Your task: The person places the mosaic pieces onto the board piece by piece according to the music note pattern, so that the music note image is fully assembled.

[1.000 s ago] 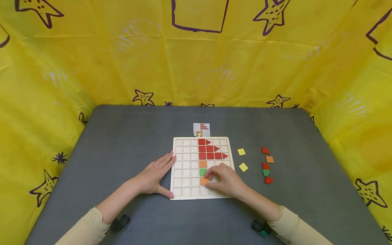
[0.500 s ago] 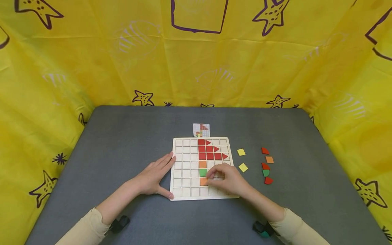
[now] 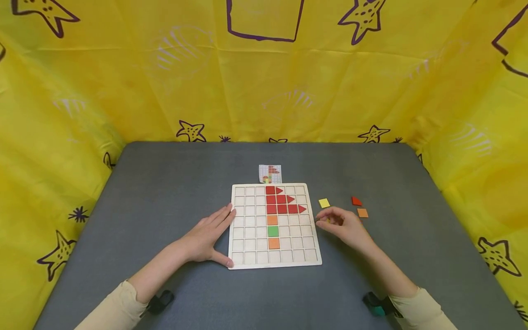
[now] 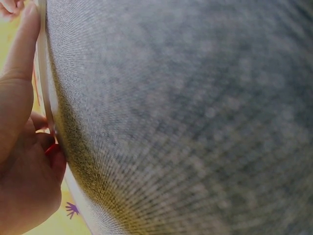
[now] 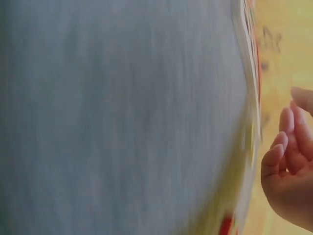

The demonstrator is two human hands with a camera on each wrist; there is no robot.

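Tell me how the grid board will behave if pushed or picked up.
The grid board lies flat and wide on the gray table, so pushing should probably slide it rather than tip it. Its straight edges suggest stiffness. Tilted in lifting, it might shed the colored tiles laid on it.

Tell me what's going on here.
A person's left hand rests at the left edge of a gridded board. Their right hand is off its right side, at a mostly hidden yellow piece; whether it has a grip isn't clear. Three rows of red pieces sit on the board, with an orange square, a green square and a second orange square below. A picture card lies at the far edge; a yellow tile, a red piece and an orange tile lie loose to the right.
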